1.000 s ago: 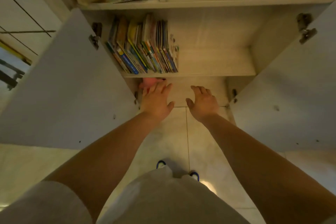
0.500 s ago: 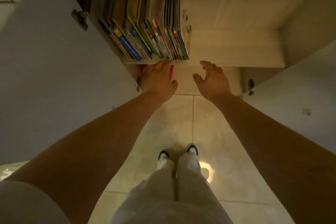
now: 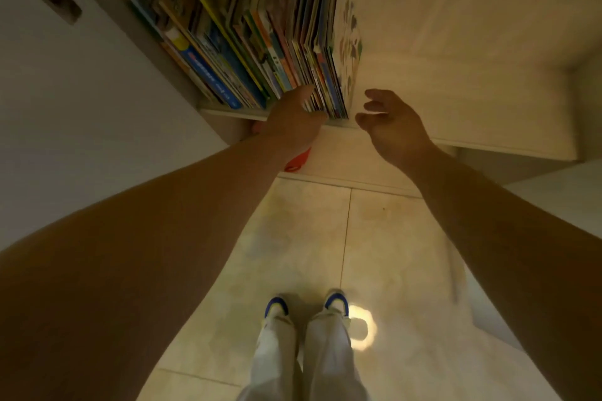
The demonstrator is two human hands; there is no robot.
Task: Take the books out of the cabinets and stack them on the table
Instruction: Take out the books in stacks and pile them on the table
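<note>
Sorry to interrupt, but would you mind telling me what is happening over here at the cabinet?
A person stands at an open cabinet, both hands reaching toward a row of books standing on a shelf. The left hand touches the lower edges of the books near the right end of the row; whether it grips any is unclear. The right hand hovers just beside the row, fingers loosely curled, holding nothing. No book has left the shelf yet.

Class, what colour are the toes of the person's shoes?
Blue toes on white shoes, seen in the head view.
</note>
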